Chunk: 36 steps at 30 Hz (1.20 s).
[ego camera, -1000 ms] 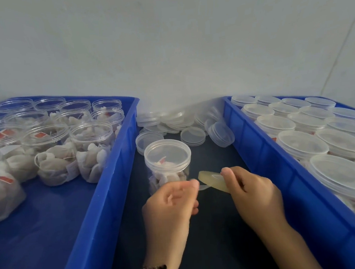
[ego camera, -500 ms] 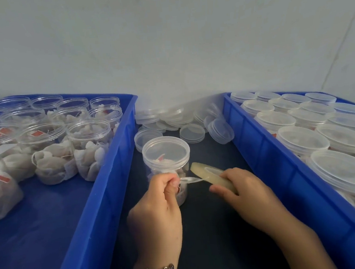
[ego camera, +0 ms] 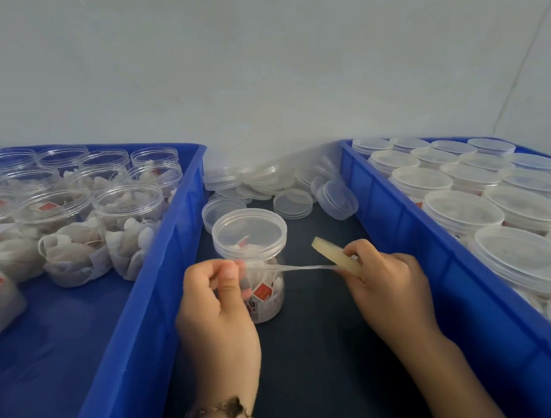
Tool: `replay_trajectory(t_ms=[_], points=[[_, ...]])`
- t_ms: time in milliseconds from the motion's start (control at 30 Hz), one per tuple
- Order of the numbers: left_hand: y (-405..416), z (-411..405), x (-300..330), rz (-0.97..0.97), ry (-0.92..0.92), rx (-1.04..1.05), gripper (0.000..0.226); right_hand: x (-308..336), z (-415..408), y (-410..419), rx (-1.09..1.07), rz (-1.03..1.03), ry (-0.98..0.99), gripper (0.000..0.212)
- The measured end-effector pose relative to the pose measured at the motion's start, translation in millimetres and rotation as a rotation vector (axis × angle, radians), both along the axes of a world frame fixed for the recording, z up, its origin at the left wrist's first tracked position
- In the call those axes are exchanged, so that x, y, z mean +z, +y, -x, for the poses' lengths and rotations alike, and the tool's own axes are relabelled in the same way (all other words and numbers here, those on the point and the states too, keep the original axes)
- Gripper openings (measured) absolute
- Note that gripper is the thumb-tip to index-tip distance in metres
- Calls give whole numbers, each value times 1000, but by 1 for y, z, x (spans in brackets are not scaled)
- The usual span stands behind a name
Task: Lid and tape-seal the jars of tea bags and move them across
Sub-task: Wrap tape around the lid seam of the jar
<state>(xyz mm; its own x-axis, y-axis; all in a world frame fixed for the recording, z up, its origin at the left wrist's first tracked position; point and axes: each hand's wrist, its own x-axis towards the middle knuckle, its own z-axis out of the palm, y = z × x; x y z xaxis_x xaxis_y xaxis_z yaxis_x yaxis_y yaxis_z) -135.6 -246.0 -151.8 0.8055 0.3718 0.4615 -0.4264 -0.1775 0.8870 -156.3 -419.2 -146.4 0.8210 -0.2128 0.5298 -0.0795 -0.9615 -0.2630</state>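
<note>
Nearest the camera, a bracelet (ego camera: 225, 411) circles the left wrist. The left hand (ego camera: 218, 309) has its fingers curled, pinching the free end of a strip of clear tape (ego camera: 301, 267) against the side of the jar (ego camera: 256, 267), just below its lid. The right hand (ego camera: 385, 281) curls round a tape roll (ego camera: 334, 253), holding it tilted just to the right of the jar, with the strip stretched taut between roll and jar. The lidded jar, with tea bags and a red tag inside, stands upright on the dark surface (ego camera: 313, 355) between two blue trays. The left tray (ego camera: 159, 272) holds open jars of tea bags (ego camera: 128, 211), without lids. The right tray (ego camera: 440, 281) is packed with lidded jars (ego camera: 460, 209). Beyond the jar, loose clear lids (ego camera: 292, 202) lie heaped on the surface against the pale wall (ego camera: 254, 60).
</note>
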Motion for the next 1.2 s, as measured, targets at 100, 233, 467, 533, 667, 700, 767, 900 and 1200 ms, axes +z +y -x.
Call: replay_trajectory(t_ms=[100,233,467,533,667,700,767,900,1200], points=[[3,-4,5,256,82,-114,17,0,3,3,44,-104,18,23],[11,-10,7,398,109,-127,14,3,5,2,103,-180,138,37],[11,-10,4,239,18,-67,22,7,8,-7,212,-359,228,39],[12,-9,7,297,38,-152,22,10,8,-7,210,-378,156,31],[16,-8,8,378,102,-319,21,16,11,-5,228,-377,105,22],[18,-8,6,271,90,-305,25,17,11,-5,223,-369,106,23],[21,-7,4,-46,4,-230,31,20,13,-4,207,-353,100,27],[28,-11,1,-377,-227,-108,15,20,14,-5,196,-368,87,28],[25,-7,5,-102,93,-122,11,20,14,0,156,-350,75,28]])
